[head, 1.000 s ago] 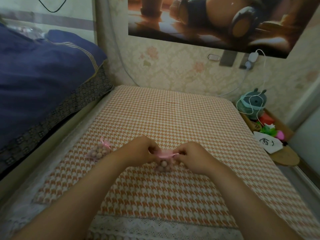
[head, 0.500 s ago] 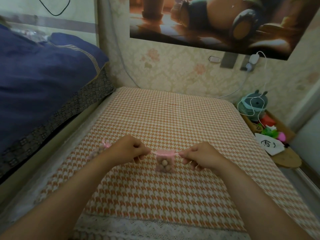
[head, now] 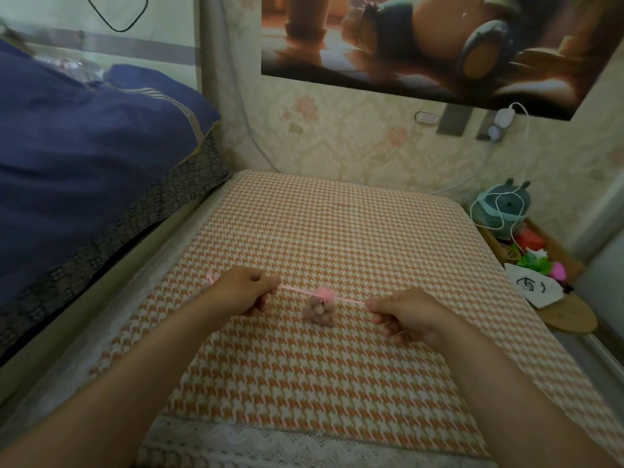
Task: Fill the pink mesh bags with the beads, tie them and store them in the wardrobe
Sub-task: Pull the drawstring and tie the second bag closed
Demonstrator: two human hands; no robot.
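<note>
Drawstring (head: 297,288) taut, L hand (head: 243,290), R hand (head: 405,315) pinching ends, bag (head: 319,310) btwn (cinched)

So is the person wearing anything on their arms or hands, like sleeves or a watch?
The left arm and right arm are bare right down to the picture's edge: no sleeves show. The left hand and right hand wear no gloves, and I see no watch, bracelet or ring.

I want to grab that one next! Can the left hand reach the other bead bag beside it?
Probably yes: the other bag lies beside the left hand on the checked mat, nothing between. But that hand is pinching the pink ribbon.
</note>
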